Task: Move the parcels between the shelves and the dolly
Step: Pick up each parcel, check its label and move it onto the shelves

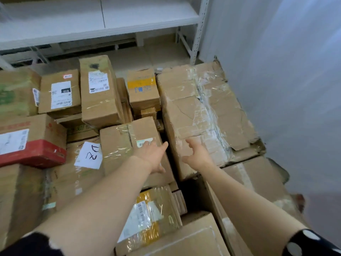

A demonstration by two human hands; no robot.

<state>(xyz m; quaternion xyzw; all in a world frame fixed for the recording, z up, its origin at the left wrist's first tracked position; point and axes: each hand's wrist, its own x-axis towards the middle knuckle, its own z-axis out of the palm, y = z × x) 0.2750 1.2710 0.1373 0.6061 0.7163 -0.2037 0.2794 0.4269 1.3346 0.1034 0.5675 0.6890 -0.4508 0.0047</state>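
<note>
Left hand (153, 156) open, fingers straight, over taped parcel (118, 145). Right hand (197, 154) open, fingers spread, at near edge of large battered parcel (184, 111) just beside it; contact unclear. Labelled parcels (99, 93) packed behind. White shelf (92, 24) farthest.

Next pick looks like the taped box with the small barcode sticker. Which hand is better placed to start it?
Left. The left hand lies open over that taped box, right by its sticker; the right hand reaches over the big battered box beside it.
</note>
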